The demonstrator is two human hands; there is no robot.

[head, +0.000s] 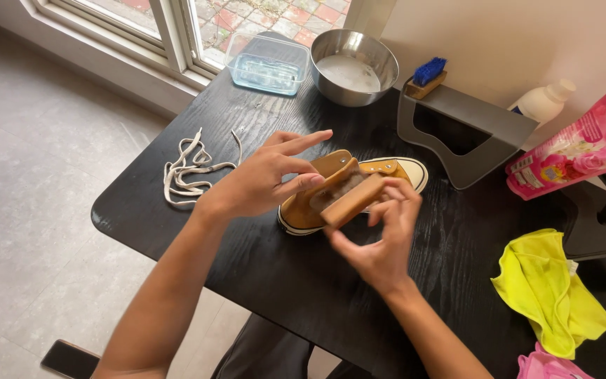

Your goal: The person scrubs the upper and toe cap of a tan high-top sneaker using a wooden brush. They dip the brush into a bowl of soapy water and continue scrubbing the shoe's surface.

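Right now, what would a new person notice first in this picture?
First, the two hands at the table's middle: the right hand holds a wooden brush over a mustard-yellow shoe, and the left hand touches its bristles. Next, the loose white laces lying to the left, and the bright yellow cloth at the right edge.

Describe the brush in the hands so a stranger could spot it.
On the black table, find the tan sneaker at the centre. Directly over it, the right hand holds a wooden-backed brush with pale bristles. The other brush, by the steel bowl, has blue bristles.
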